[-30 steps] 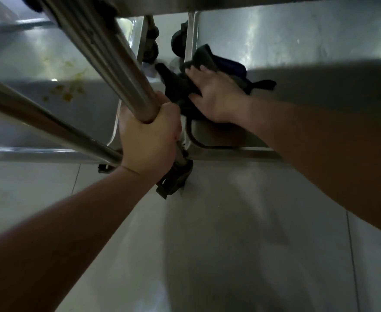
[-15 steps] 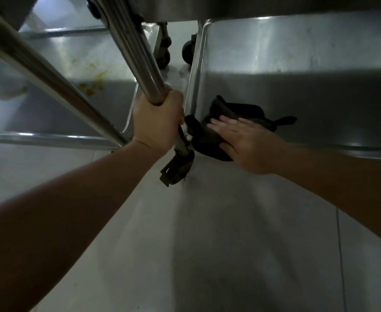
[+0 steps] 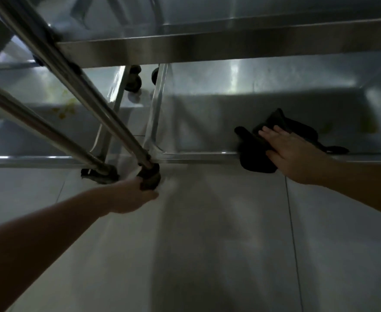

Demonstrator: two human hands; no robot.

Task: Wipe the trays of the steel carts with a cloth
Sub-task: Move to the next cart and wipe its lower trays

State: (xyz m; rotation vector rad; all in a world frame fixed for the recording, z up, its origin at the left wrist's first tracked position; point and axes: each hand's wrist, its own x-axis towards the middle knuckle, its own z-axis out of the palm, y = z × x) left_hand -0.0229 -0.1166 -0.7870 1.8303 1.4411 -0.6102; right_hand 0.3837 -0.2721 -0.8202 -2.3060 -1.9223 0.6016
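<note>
A dark cloth (image 3: 254, 158) lies over the front rim of the right steel cart's bottom tray (image 3: 207, 122), part of it hanging over the edge. My right hand (image 3: 295, 152) lies flat on the cloth with straight fingers pressing it down. My left hand (image 3: 133, 197) is blurred, low by the caster (image 3: 150, 179) at the foot of the cart's corner post (image 3: 95, 97). Whether its fingers hold anything is unclear. The left cart's bottom tray (image 3: 27, 131) carries yellow stains (image 3: 65, 109).
The right cart's upper tray edge (image 3: 207, 48) overhangs the bottom tray. A second slanted post (image 3: 38, 124) crosses at left. Dark casters (image 3: 134, 82) sit between the two carts at the back. A faint stain (image 3: 369, 127) marks the right tray. Pale floor tiles (image 3: 207, 244) fill the foreground.
My left hand has let go of the corner post and dropped to its foot. My right hand has slid the cloth rightward along the tray's front rim.
</note>
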